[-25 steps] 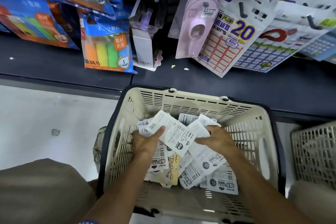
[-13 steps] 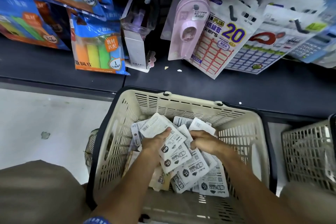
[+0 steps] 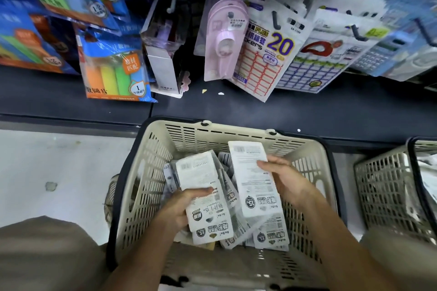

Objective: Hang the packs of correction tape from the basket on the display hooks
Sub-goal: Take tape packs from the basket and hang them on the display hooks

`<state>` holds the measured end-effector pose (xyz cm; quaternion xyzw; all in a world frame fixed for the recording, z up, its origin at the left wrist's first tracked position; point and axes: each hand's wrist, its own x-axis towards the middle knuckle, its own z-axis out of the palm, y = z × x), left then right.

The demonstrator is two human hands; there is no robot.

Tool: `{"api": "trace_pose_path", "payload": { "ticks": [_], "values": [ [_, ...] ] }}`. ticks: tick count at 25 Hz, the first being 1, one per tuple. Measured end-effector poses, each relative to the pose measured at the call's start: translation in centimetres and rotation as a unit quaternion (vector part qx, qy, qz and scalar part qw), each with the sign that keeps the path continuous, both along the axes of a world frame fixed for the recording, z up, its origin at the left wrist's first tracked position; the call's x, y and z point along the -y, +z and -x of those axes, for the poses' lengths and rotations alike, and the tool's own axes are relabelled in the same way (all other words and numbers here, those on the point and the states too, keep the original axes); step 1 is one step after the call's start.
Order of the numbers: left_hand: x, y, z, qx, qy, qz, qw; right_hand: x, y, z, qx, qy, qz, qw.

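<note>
Beige slotted plastic basket (image 3: 236,134) with dark rim, on the pale floor (image 3: 59,160) just before a dark shelf base (image 3: 331,111). Loose white card-backed packs of correction tape (image 3: 272,235) heaped inside it, most face down, printed backs up. Left hand (image 3: 176,211) low inside the basket, fingers (image 3: 201,191) curled over and closed on a small stack of white correction tape packs (image 3: 201,186), thumb side hidden beneath. Right hand (image 3: 283,181) just beside it, fingers (image 3: 266,164) closed along the edge of one long white correction tape pack (image 3: 251,177), barcode end tilted up toward the basket's far wall. Both held packs lifted clear above the heap, close to one another, whether touching could not be told. Above the shelf base, goods on display hooks (image 3: 275,22): pale pink correction tape dispensers on pink cards (image 3: 223,40), white sticker-label packs with a large "20" (image 3: 267,59), a white label pack with a red mark (image 3: 324,54), blue bags of coloured strips (image 3: 115,71) at the left, a clear and white box (image 3: 162,64) between. One thin white bare hook (image 3: 172,2) above that box. Second beige basket (image 3: 387,186) at the right edge, well apart from the hands. Khaki cloth over a knee (image 3: 47,255) at lower left.
</note>
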<state>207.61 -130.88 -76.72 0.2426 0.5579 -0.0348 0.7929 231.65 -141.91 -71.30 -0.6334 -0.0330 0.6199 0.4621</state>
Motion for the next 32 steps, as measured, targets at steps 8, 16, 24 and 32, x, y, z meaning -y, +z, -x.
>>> {"api": "trace_pose_path", "payload": {
  "ticks": [8, 16, 24, 32],
  "values": [
    [1.8, 4.1, -1.8, 0.118, -0.021, -0.019, 0.993, -0.6, 0.7, 7.9, 0.161, 0.021, -0.048, 0.986],
    [-1.0, 19.1, -6.7, 0.207, -0.282, -0.603, 0.717, 1.5, 11.0, -1.5, -0.037, 0.066, -0.030, 0.997],
    [-3.8, 34.5, -7.6, 0.206, -0.239, -0.949, -0.007, -0.6, 27.4, -1.6, -0.135, 0.092, -0.284, 0.945],
    [-3.4, 40.3, -6.1, 0.016, -0.104, -0.806, 0.583, -0.4, 32.2, 0.7, 0.015, 0.004, -0.436, 0.900]
  ]
}}
